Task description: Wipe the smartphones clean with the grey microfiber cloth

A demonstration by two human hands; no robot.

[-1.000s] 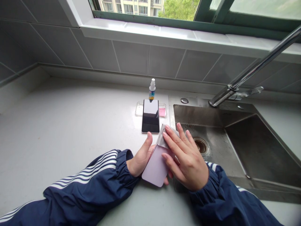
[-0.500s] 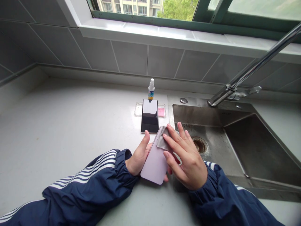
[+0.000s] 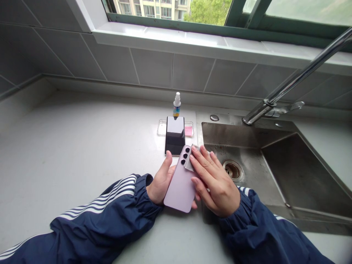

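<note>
Gripping a lilac rectangular phone [image 3: 179, 187] at six o'clock, the left hand [image 3: 160, 184] steadies apparent wiping, a white-capped plastic spray bottle [image 3: 177, 104] with an unreadable label [image 3: 176, 109] stands at twelve o'clock, and a grey serrated-edged cloth [image 3: 189, 164], pressed by the flattened right hand [image 3: 217, 183] toward the phone's one o'clock corner, seemingly calls for light pressure next.

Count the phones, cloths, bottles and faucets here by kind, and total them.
Phones: 2 (lilac rectangular phone with three black lenses; black-screened rectangular phone)
Cloths: 1 (grey zigzag-edged fabric cloth)
Bottles: 1 (small white-capped plastic bottle)
Faucets: 1 (chrome metal faucet)
Total: 5
</note>
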